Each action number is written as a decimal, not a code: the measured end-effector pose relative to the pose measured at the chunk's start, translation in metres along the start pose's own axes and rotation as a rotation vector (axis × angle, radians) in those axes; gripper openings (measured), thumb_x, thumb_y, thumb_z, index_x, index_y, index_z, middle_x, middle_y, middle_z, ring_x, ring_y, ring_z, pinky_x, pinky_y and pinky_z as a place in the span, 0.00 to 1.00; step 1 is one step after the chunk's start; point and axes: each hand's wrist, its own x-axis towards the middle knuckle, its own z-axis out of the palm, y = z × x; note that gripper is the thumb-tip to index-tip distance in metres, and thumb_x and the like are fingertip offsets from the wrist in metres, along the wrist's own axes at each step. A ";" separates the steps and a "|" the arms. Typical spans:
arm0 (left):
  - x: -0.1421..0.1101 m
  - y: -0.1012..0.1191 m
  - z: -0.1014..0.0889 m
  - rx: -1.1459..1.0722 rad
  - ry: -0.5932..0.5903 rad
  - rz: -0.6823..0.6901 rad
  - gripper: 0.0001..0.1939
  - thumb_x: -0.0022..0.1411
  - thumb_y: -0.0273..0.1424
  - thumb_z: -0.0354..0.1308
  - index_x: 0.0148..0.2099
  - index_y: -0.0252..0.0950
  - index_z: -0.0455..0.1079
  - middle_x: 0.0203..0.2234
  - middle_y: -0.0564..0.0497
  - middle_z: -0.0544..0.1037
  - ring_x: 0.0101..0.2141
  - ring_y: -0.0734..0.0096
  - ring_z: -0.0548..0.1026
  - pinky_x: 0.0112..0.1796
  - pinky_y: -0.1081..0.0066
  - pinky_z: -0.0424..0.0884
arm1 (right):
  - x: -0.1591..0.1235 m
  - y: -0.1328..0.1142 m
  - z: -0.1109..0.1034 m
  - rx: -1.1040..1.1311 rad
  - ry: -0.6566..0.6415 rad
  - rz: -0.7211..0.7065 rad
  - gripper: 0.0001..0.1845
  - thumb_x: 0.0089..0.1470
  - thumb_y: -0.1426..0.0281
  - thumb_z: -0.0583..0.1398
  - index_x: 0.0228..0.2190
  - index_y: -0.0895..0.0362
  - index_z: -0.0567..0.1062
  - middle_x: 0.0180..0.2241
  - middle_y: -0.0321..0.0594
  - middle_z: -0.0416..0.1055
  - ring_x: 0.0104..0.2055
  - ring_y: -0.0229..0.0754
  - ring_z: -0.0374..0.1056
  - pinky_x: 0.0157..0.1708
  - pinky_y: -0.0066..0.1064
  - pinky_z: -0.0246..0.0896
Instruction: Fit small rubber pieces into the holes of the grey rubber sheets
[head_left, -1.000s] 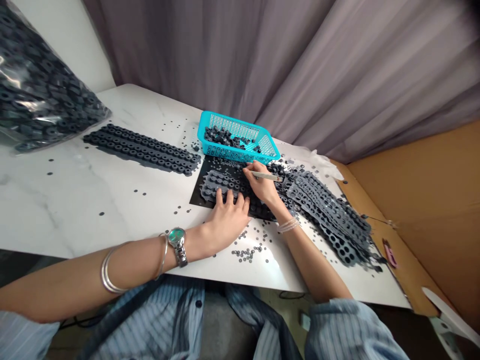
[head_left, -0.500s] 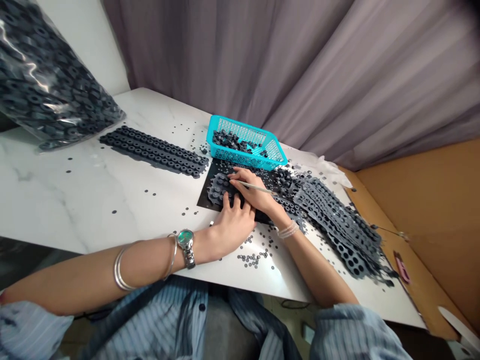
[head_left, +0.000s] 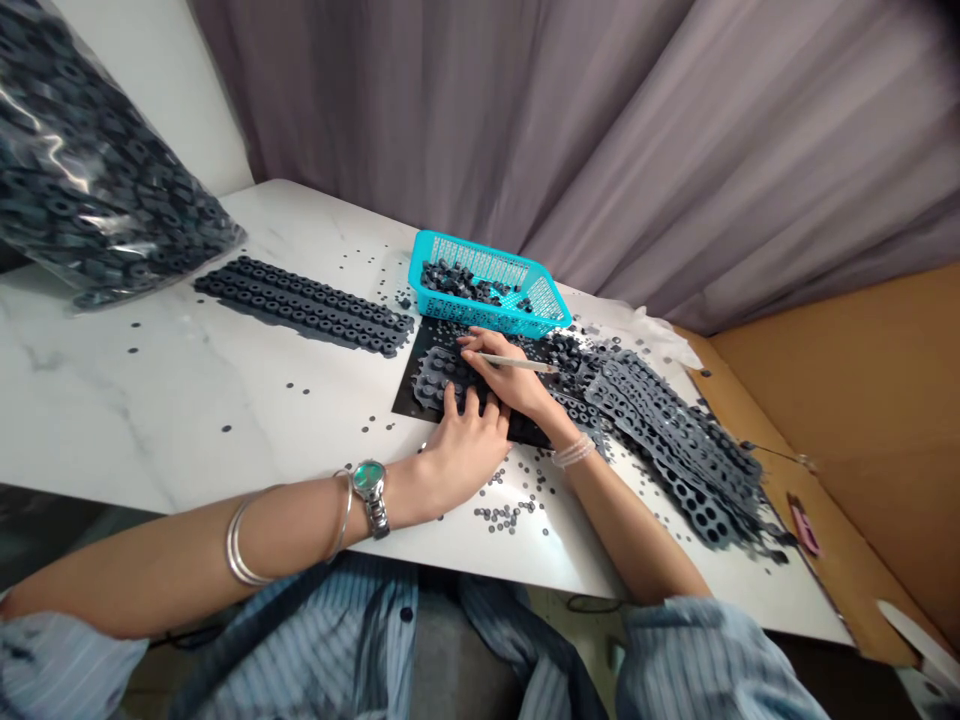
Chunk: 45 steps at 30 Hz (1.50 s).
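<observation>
Two bare hands work close together over a moulded dark sheet [head_left: 433,378] on the black mat [head_left: 406,401].
The left hand [head_left: 466,455] has its fingers slightly spread, resting on the sheet's near edge; the right hand [head_left: 519,385] pinches a slim pale tool [head_left: 525,363] just above, contact hard to tell. Loose discs [head_left: 510,517] dot the near surface [head_left: 270,470], so small bits seem to have come away already. Beyond sits the turquoise basket [head_left: 457,309], partly filled with dark pieces [head_left: 450,281]; perforated strips [head_left: 645,400] heap at right.

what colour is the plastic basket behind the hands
The basket is bright turquoise blue, showing best in the head view.
</observation>
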 end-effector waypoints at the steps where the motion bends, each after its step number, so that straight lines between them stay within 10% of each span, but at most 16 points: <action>1: 0.000 0.000 0.000 0.002 -0.003 0.000 0.25 0.68 0.35 0.51 0.62 0.26 0.64 0.53 0.32 0.73 0.54 0.40 0.68 0.55 0.38 0.59 | -0.001 -0.002 0.000 0.030 -0.022 -0.012 0.07 0.60 0.63 0.57 0.33 0.53 0.71 0.46 0.44 0.75 0.62 0.46 0.60 0.58 0.44 0.59; 16: -0.001 0.000 0.004 0.003 0.010 0.009 0.23 0.69 0.35 0.50 0.59 0.26 0.67 0.50 0.34 0.75 0.54 0.39 0.68 0.53 0.38 0.60 | 0.014 -0.002 0.018 -0.058 -0.065 -0.044 0.05 0.60 0.67 0.57 0.34 0.53 0.73 0.44 0.42 0.73 0.56 0.46 0.64 0.56 0.43 0.61; 32: 0.000 0.002 0.008 -0.010 -0.015 -0.020 0.26 0.70 0.36 0.47 0.65 0.27 0.60 0.59 0.34 0.68 0.58 0.39 0.64 0.55 0.38 0.60 | 0.025 0.012 0.005 0.063 0.370 0.139 0.18 0.59 0.53 0.55 0.26 0.53 0.66 0.26 0.34 0.68 0.31 0.39 0.62 0.36 0.32 0.60; 37: 0.000 0.001 0.001 -0.019 -0.030 -0.020 0.26 0.70 0.36 0.47 0.65 0.27 0.59 0.58 0.35 0.68 0.58 0.40 0.64 0.56 0.39 0.58 | 0.017 0.018 -0.009 0.034 0.291 0.177 0.19 0.55 0.52 0.58 0.25 0.54 0.68 0.22 0.31 0.64 0.25 0.37 0.58 0.30 0.31 0.58; 45: 0.001 0.000 -0.002 -0.033 -0.031 -0.018 0.27 0.69 0.36 0.48 0.65 0.27 0.59 0.58 0.34 0.69 0.57 0.41 0.65 0.57 0.40 0.56 | -0.017 -0.004 -0.025 0.153 0.033 0.082 0.12 0.58 0.58 0.60 0.32 0.54 0.75 0.40 0.43 0.77 0.55 0.49 0.68 0.53 0.43 0.64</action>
